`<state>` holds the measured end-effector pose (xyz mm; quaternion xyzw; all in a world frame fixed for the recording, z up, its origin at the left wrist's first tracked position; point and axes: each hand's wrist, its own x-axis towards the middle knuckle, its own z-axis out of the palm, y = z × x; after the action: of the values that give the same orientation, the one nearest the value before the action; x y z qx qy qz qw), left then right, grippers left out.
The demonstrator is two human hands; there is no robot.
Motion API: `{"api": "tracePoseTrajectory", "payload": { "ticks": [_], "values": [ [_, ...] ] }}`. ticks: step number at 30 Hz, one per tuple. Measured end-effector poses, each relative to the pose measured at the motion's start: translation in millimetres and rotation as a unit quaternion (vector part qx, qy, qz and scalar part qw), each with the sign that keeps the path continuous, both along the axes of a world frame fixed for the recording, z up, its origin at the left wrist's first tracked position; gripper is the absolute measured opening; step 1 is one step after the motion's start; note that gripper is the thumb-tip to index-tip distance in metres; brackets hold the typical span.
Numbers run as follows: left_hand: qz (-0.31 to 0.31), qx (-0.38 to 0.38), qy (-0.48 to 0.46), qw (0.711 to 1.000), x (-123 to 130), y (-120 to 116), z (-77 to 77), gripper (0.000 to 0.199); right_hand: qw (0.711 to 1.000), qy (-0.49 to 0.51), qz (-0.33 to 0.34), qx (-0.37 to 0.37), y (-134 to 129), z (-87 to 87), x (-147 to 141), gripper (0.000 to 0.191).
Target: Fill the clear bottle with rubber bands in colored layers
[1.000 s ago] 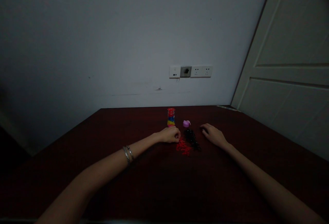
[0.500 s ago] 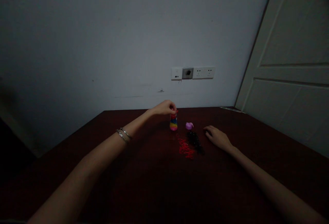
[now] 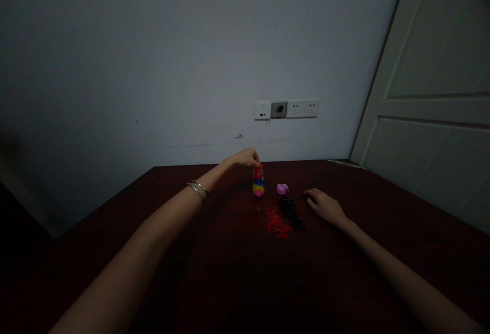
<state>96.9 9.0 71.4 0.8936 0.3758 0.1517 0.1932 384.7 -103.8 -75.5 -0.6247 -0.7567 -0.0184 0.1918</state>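
Observation:
A small clear bottle (image 3: 259, 183) stands upright on the table, filled with layers of red, blue, yellow and pink. My left hand (image 3: 248, 157) is at its mouth, fingers pressed together and pointing down at the rim; what they hold, if anything, is hidden. A purple lid (image 3: 282, 189) lies to the right of the bottle. In front of these are a loose pile of thin red pieces (image 3: 277, 224) and, beside it, a pile of shiny black pieces (image 3: 291, 213). My right hand (image 3: 323, 205) rests on the table right of the black pile, fingers loosely stretched out.
The dark red-brown table (image 3: 229, 272) meets a pale wall (image 3: 191, 68) at its back edge. Wall sockets (image 3: 302, 109) sit above that edge. On the right stands a light panelled door (image 3: 432, 145).
My left hand has shifted slightly at the bottle's mouth, with the wrist and forearm moved forward and right. The red layer at the bottle's top shows more. My right hand stays in place.

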Motion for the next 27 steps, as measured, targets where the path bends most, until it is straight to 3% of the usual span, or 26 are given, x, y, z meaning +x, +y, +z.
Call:
{"api": "tracePoseTrajectory", "payload": {
  "ticks": [8, 21, 27],
  "values": [
    [-0.005, -0.041, 0.021, 0.999, 2, 12, 2.1, 0.017, 1.0, 0.003, 0.002, -0.002, 1, -1.7, 1, 0.032],
    [-0.028, -0.022, 0.035, 0.999, -5, 17, 15.7, 0.017, 1.0, 0.009, 0.003, -0.006, 0, -0.3, 0, 0.033],
    [-0.043, -0.033, 0.013, 0.998, -6, 23, 7.2, 0.015, 1.0, 0.007, 0.0, -0.005, 0, -0.3, 1, 0.033]
  ]
}}
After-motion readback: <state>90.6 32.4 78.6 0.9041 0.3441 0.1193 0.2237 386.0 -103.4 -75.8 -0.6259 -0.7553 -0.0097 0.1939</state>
